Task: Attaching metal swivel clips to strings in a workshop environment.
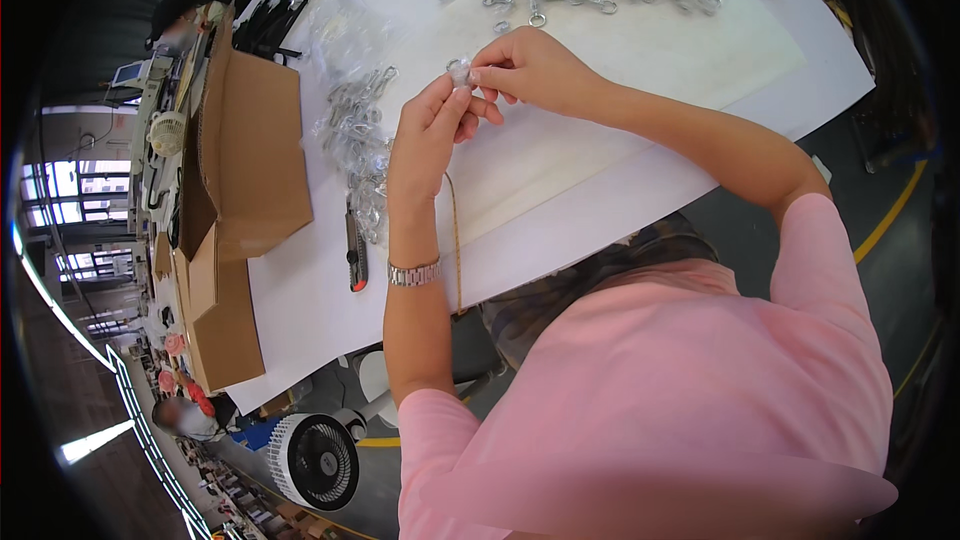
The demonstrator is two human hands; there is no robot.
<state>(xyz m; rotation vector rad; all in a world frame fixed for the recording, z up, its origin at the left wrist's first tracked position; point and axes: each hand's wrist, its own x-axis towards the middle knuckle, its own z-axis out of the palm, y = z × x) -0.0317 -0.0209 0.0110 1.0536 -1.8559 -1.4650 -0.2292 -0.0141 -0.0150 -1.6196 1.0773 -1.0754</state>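
White desk [300, 310], workshop behind: both hands meet at twelve o'clock, left hand [425, 135] and right hand [530, 65] each in a pinched grip on a small clear bag [460, 70]. Bagging step looks underway; sealing needs steady fingertips.
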